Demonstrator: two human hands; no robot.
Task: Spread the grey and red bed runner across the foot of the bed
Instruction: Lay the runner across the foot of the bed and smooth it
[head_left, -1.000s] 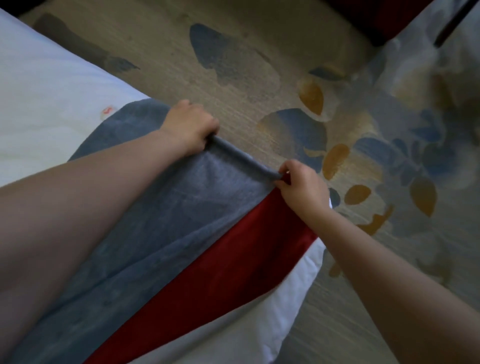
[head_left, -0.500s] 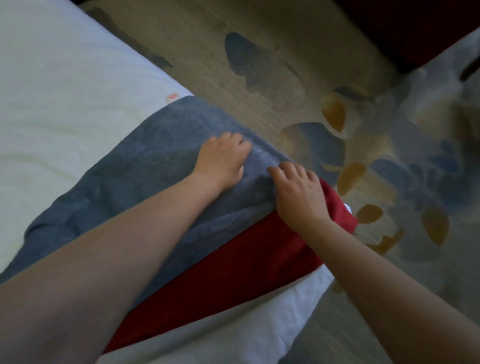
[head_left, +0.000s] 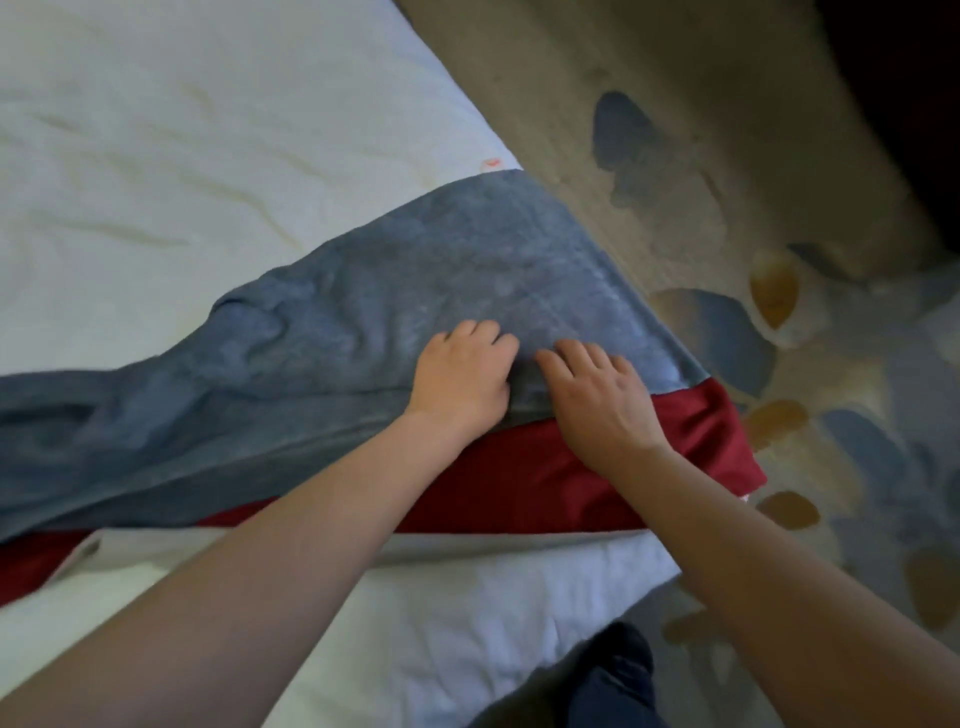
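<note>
Both hands grip nothing: left hand (head_left: 460, 382), fingers loosely bent, and right hand (head_left: 605, 400), spread flat, press the bed runner (head_left: 415, 280) near the bed's (head_left: 182, 156) 3 o'clock edge, apparently smoothing it; next, the rumples toward 9 o'clock need sweeping flat.

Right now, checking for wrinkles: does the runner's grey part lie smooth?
No, the bed runner bunches into folds left of the left hand.

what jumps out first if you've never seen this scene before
The grey and red bed runner lies rumpled across the white bed, reaching its right edge. Both hands rest on it side by side near that edge, the left hand and the right hand. To the right, a leaf-patterned carpet covers the floor.
</note>
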